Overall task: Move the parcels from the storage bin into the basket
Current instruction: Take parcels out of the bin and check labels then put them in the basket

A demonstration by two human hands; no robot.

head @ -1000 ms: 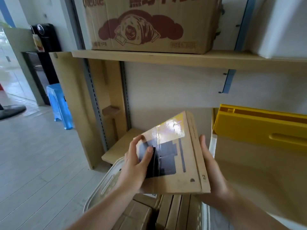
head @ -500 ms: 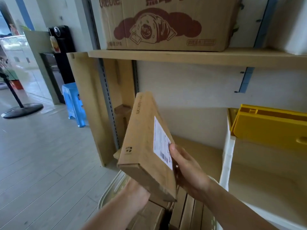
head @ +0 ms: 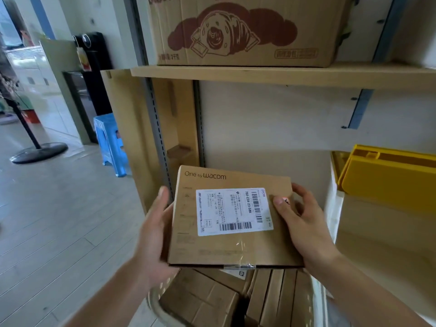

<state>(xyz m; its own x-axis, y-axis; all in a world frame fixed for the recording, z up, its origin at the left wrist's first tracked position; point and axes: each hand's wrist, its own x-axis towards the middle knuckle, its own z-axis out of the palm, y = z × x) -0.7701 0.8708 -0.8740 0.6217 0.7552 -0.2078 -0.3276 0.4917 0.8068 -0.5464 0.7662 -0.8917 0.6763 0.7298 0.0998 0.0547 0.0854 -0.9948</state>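
Note:
A flat brown cardboard parcel with a white shipping label and "One by Wacom" print is held level in front of me, label side up. My right hand grips its right edge, thumb on top. My left hand supports the left edge and underside, blurred. Directly below the parcel sits a pale container with several brown cardboard parcels packed in it. A yellow plastic bin stands on the shelf at the right.
A wooden shelf overhead carries a large printed cardboard box. A wooden side panel stands at the left. On the floor to the left are a blue plastic stool and a black stand base.
The parcel has been turned over from its printed face, through standing on edge, to lying flat with the label up. Both hands shifted to its side edges.

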